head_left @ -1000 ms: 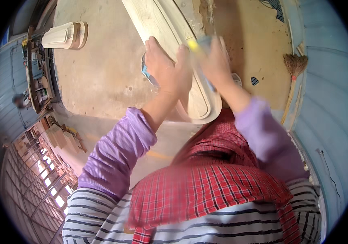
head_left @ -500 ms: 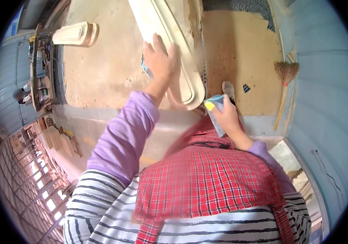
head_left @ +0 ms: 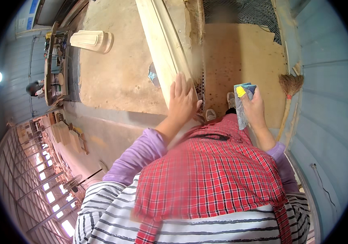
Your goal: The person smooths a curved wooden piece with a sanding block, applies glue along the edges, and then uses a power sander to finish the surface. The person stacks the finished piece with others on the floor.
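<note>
Firmly gripped sheet on the right, flat palm on pale wood

The right hand [head_left: 254,107] is closed on a folded blue-grey sheet [head_left: 242,116], yellow wrapping [head_left: 240,92] showing at its thumb; it is held well apart from the wood, right of it. The left hand [head_left: 182,99] lies over the near end of a long board [head_left: 157,44], fingers extended rather than clamped.

The board is pale and lightly grained, with stepped ridges running lengthwise. It slants across the tabletop [head_left: 117,77], its far end beyond the upper border. The palm hides its near end, so whether that overhangs the table's front edge cannot be told.

Leftward, a broad stretch of tabletop separates the board from a small stack of rounded wooden pieces [head_left: 90,40]. Between board and right hand there is a wide gap, with a brown panel [head_left: 243,53] lower down. Further right, a broom [head_left: 290,91] stands beside the blue wall [head_left: 324,101].
</note>
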A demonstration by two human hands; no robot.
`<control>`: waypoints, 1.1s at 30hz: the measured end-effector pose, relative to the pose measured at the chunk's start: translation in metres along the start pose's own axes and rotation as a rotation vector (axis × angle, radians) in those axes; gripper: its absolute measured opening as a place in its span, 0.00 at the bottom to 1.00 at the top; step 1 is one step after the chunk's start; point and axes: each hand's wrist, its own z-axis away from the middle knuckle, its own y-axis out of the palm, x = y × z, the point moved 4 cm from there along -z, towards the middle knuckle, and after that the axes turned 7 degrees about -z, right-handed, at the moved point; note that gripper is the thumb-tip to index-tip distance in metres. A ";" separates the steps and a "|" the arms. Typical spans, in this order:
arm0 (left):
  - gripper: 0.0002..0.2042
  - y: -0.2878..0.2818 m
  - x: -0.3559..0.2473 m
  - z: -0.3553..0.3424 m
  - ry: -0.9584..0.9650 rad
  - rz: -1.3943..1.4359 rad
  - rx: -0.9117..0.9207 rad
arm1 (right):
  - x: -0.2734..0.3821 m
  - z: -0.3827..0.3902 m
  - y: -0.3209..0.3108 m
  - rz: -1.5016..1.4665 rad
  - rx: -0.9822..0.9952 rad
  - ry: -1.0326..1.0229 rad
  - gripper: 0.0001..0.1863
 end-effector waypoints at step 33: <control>0.36 0.025 0.005 0.046 -0.388 0.006 -0.075 | 0.016 -0.017 0.007 0.082 0.594 0.277 0.21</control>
